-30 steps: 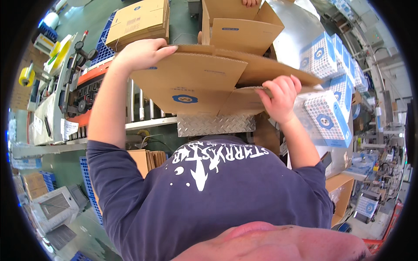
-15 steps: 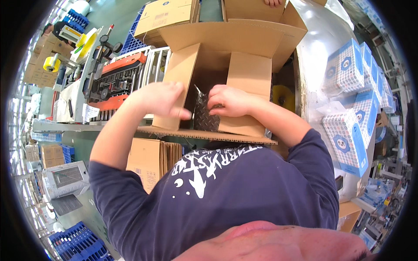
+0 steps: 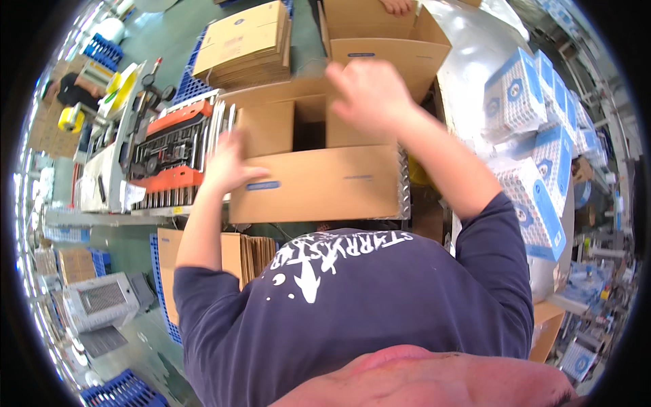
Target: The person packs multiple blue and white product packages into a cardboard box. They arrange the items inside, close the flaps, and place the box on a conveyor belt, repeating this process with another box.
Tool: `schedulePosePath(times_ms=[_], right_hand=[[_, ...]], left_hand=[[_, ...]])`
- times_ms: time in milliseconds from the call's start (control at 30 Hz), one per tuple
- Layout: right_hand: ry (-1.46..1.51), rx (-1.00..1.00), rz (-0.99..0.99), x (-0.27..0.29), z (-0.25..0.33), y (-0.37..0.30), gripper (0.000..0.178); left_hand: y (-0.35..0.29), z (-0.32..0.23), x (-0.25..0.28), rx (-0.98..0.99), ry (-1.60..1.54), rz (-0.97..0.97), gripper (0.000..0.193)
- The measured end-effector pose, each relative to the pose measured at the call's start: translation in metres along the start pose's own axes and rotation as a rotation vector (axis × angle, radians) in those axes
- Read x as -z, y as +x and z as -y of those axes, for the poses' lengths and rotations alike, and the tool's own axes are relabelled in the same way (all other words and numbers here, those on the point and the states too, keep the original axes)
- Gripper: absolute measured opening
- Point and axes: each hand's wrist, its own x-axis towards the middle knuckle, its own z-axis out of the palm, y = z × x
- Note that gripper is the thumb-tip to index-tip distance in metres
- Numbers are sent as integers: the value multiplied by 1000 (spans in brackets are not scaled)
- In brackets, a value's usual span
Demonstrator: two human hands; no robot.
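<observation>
From here I see the box [image 3: 352, 193] between my two grips, its side flaps [image 3: 268, 129] bent in with a dark gap between them. My left grip [image 3: 228, 167] is at its left edge, thumb spread wide from the fingers, thumb tip beside the blue mark [image 3: 263, 185]. My right grip [image 3: 373, 95] is over the far right part, too blurred to tell its spread or contact. Cartons [image 3: 519, 95] sit well right on the bench [image 3: 462, 85].
</observation>
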Motion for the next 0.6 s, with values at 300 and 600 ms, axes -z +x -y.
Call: schedulePosePath(times_ms=[300, 600], right_hand=[[546, -545, -287, -179, -194, -173, 65], [1777, -434, -295, -172, -63, -84, 64]], left_hand=[[-11, -28, -222, 491, -1574, 585, 97], [-34, 123, -18, 205, -1725, -91, 54]])
